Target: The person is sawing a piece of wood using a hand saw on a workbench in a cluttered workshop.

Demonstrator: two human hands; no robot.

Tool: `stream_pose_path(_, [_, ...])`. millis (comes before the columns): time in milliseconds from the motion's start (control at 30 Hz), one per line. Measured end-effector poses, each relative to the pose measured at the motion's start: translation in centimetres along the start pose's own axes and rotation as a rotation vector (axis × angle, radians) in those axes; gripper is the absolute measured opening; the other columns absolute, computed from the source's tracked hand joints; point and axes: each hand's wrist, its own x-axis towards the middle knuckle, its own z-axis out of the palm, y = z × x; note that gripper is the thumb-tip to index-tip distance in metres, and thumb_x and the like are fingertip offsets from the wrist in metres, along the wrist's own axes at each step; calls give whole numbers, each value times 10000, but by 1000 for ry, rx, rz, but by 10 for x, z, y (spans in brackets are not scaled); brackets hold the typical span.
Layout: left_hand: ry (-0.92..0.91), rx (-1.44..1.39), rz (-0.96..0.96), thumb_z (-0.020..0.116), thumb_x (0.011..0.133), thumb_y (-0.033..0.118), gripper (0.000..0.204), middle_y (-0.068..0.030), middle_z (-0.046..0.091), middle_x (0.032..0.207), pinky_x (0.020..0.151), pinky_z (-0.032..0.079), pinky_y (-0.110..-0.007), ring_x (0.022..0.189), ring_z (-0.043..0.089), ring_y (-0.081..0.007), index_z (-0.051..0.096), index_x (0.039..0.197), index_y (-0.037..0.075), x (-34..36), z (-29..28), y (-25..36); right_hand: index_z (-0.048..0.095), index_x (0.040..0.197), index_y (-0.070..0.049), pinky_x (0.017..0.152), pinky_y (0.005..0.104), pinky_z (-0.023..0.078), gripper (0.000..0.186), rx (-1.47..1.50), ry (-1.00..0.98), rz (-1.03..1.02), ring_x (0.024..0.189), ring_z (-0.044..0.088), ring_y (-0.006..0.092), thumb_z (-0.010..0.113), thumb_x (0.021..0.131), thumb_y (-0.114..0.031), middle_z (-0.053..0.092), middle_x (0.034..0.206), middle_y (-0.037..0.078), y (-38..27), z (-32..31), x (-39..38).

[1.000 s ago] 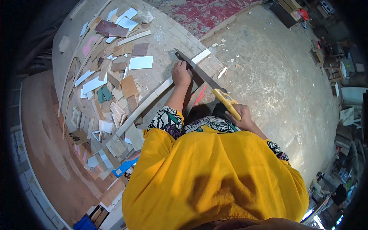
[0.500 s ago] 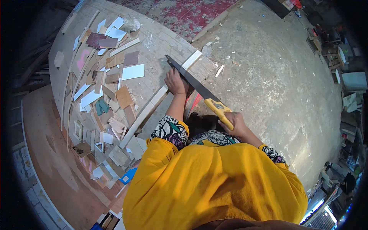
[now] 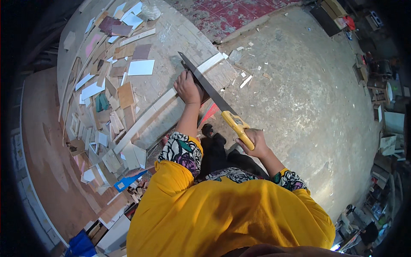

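My right hand (image 3: 254,142) is wrapped round the yellow handle (image 3: 238,128) of a handsaw (image 3: 213,93). The dark blade slants up and left, crossing a long pale wooden strip (image 3: 155,110) near the strip's far end. Close beside the blade, my left hand (image 3: 188,88) grips the strip from above with bent fingers. Its fingertips are partly hidden. The strip lies along a worktable (image 3: 180,38), its short end section (image 3: 211,62) showing beyond the blade. Whether the teeth have cut into the wood cannot be made out.
Many wood and white board offcuts (image 3: 141,67) litter the table's left side, with a blue handled tool (image 3: 128,181) near its lower end. A brown sheet (image 3: 43,141) lies farther left. Scraps (image 3: 246,81) dot the concrete floor (image 3: 308,98). Clutter (image 3: 385,128) lines the right edge.
The view has shifted, so the table sits farther left and my legs show more below. Both hands keep their grips; the saw still crosses the strip at about the same place.
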Motion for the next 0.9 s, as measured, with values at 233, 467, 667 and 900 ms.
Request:
stream_pose_path(233, [-43,-105,-57,599,699,128,170,-63,562,946,813,384,-402,959,524,-257,615,860,78,3,-10,10,521,690,-23,506,375,421,177,159,64,168,543,521,362,672,742,-99,510,605,154,2,-1,-4])
stream_pose_path(467, [-92,-126,-50,597,666,122,192,-71,545,923,826,374,-412,967,500,-275,612,853,81,7,-14,10,526,690,-33,491,381,409,172,160,166,138,529,514,361,653,762,-124,515,614,166,3,19,55])
stream_pose_path(667, [-74,-86,-34,572,680,93,199,-78,531,905,796,389,-410,934,504,-277,622,870,66,7,-11,9,552,716,-54,500,398,426,153,51,166,60,559,544,373,650,775,-156,533,634,158,21,43,42])
stream_pose_path(900, [-72,-119,-38,615,691,126,159,-65,535,912,768,390,-415,931,510,-272,613,844,80,0,-9,1,551,690,-43,474,361,417,122,188,146,140,506,548,309,647,758,-76,512,580,134,6,30,-4])
